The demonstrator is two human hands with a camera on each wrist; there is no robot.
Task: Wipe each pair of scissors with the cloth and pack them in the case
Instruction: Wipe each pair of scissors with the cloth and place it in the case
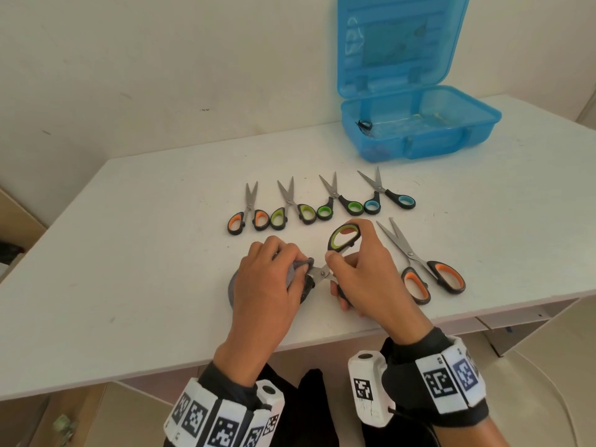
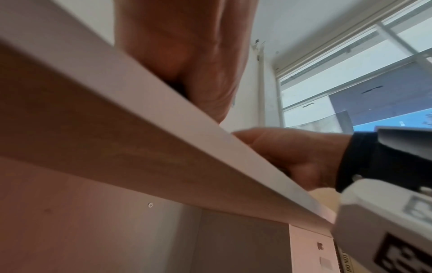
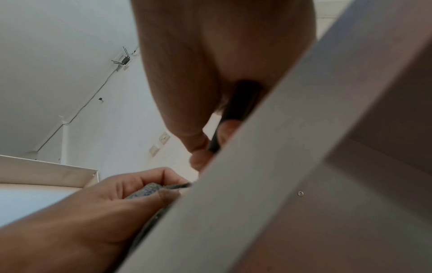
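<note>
**Kid:** What are you holding?

**Me:** My right hand (image 1: 358,279) is curled round the handles of the big green scissors (image 1: 343,240). One handle loop sticks up, away from me. The other handle is tucked inside my fingers.

**Kid:** And the other hand?

**Me:** My left hand (image 1: 267,279) pinches the grey cloth (image 1: 298,269) round the blades. The cloth is folded over them, so I think I am rubbing both sides at once.

**Kid:** Which way do the scissors point?

**Me:** The blades point left and toward me, into the cloth. The handles are on the right and further off. So the long line of the scissors slants across the table (image 1: 145,253), just above it, near the front edge.

**Kid:** Why hold the handles?

**Me:** It keeps my bare fingers off the sharp part. Only the cloth touches that.

**Kid:** Where do they go after?

**Me:** Into the blue case (image 1: 419,130). It sits open at the back right, well apart from my hands. Something small and dark lies in it, but I cannot tell what.

**Kid:** And the others?

**Me:** Four small scissors (image 1: 319,201) lie in a row, tips pointing away from me. The big orange scissors (image 1: 422,266) lie just beside my right hand. They all wait, so I think I have only started.
</note>
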